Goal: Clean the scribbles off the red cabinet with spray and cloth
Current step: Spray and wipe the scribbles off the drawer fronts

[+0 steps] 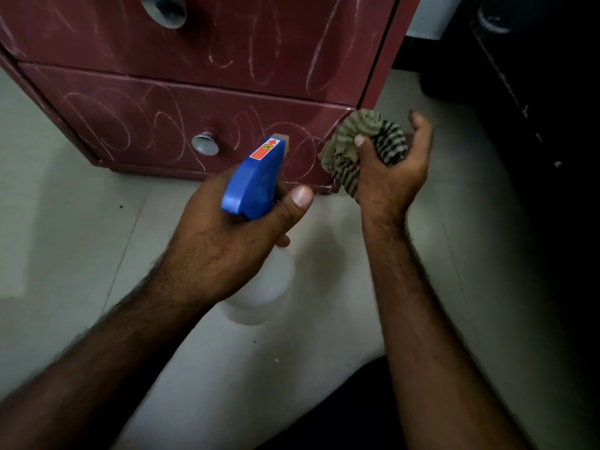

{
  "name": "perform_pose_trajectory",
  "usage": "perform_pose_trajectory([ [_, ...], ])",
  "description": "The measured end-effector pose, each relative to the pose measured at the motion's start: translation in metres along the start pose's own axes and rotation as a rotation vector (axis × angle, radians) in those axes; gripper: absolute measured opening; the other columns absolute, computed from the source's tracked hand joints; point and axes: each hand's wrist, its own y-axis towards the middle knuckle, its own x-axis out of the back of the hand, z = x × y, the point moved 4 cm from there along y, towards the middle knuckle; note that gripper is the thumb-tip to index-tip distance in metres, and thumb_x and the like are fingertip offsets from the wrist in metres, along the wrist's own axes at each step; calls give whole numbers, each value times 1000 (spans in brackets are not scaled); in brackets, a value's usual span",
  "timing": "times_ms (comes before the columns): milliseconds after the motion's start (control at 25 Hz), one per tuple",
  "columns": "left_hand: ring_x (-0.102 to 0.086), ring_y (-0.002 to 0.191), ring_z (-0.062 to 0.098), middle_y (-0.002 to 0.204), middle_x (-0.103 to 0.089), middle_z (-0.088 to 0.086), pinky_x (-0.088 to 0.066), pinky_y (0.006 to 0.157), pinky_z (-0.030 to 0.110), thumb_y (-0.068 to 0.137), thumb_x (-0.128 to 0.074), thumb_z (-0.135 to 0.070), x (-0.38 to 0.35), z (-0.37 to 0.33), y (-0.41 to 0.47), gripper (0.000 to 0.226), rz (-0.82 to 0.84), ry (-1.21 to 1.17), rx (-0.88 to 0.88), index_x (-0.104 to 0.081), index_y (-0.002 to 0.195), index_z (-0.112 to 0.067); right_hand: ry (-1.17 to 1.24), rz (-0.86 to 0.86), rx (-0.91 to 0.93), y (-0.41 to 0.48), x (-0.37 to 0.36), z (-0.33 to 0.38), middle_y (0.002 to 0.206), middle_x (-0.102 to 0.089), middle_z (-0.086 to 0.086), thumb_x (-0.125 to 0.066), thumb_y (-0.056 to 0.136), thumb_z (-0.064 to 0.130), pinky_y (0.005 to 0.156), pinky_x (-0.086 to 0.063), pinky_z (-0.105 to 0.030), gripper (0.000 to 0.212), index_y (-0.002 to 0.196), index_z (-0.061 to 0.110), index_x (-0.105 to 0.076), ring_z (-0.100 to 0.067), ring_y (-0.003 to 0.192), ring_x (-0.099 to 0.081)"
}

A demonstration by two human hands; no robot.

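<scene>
The red cabinet (227, 53) stands on the floor ahead, its two drawer fronts covered in white looping scribbles (156, 125). My left hand (227, 228) grips a spray bottle with a blue trigger head (256, 177) and a translucent white body (263, 287); the nozzle points at the lower drawer. My right hand (393, 167) holds a bunched striped cloth (357, 141) just off the lower drawer's right corner, not touching the front.
Each drawer carries a round silver knob, the lower knob (205, 144) left of the nozzle and the upper knob (164, 9) near the top. Pale floor tiles (65, 222) surround the cabinet. A dark piece of furniture (535, 108) stands at the right.
</scene>
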Motion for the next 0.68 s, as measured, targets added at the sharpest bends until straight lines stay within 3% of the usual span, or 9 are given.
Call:
perform_pose_trajectory([
  [160,-71,68,3,76,-75,-6,-49,63,26,79,-60,-63,1,0,1,35,6,26,6,-63,84,-29,-45,93,-94,-14,-4,-14,99,-57,26,-86,79,13,85,-55,-13,73,145,15,-54,11,93,-61],
  [280,-71,68,1,76,-76,-7,-48,63,26,77,-58,-66,4,0,1,38,0,27,18,-62,85,-29,-17,57,-63,-9,-3,-3,105,-60,23,-86,79,12,87,-58,-18,74,146,15,-53,5,97,-65],
  [440,-71,69,0,78,-75,-10,-48,64,24,74,-55,-69,5,2,3,42,10,35,14,-62,88,-30,-37,-5,43,-1,0,0,104,-55,26,-86,80,13,82,-51,-6,72,144,6,-53,18,94,-61],
  [600,-71,69,1,76,-76,-7,-47,63,25,77,-56,-69,5,4,3,43,3,46,20,-63,87,-28,-71,100,-59,-14,-5,-14,119,-63,18,-83,80,14,97,-60,-34,71,145,17,-53,1,105,-65],
  [680,-72,69,4,75,-76,-4,-49,65,27,82,-59,-65,6,5,3,39,-2,31,9,-64,87,-27,-65,126,-79,-15,-7,-15,122,-62,16,-82,81,8,97,-59,-30,72,146,18,-53,0,107,-65],
])
